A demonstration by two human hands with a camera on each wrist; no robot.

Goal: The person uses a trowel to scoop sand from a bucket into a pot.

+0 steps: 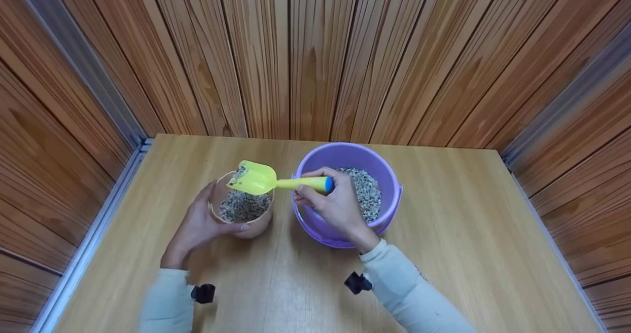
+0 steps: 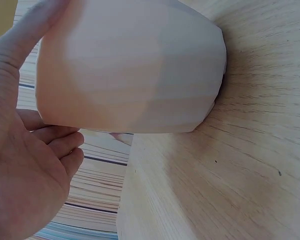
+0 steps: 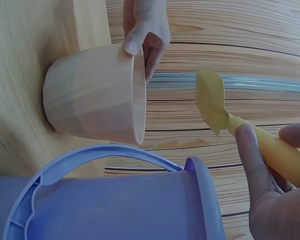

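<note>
Left hand: We see the left hand (image 1: 199,224) wrapped around the side of a pale tan pot (image 1: 257,228), thumb near its rim, fingers curled at the far side.
Pot: We find it upright on the table (image 1: 453,224), left of a purple bucket (image 1: 386,172), with loose gravel (image 1: 242,207) inside.
Right hand: We see the right hand (image 1: 333,202) above the bucket, gripping the handle of a yellow scoop (image 1: 259,177) with a blue end.
Scoop: We see its blade over the pot's mouth, clear of the rim in the right wrist view, with a little gravel near the tip.
Bucket: We note more gravel inside and a purple carrying handle (image 1: 335,244) lowered on the near side.
Surroundings: We see pale sleeves (image 1: 167,301) on both arms and wood-plank walls (image 1: 315,56) behind and beside the table.
</note>
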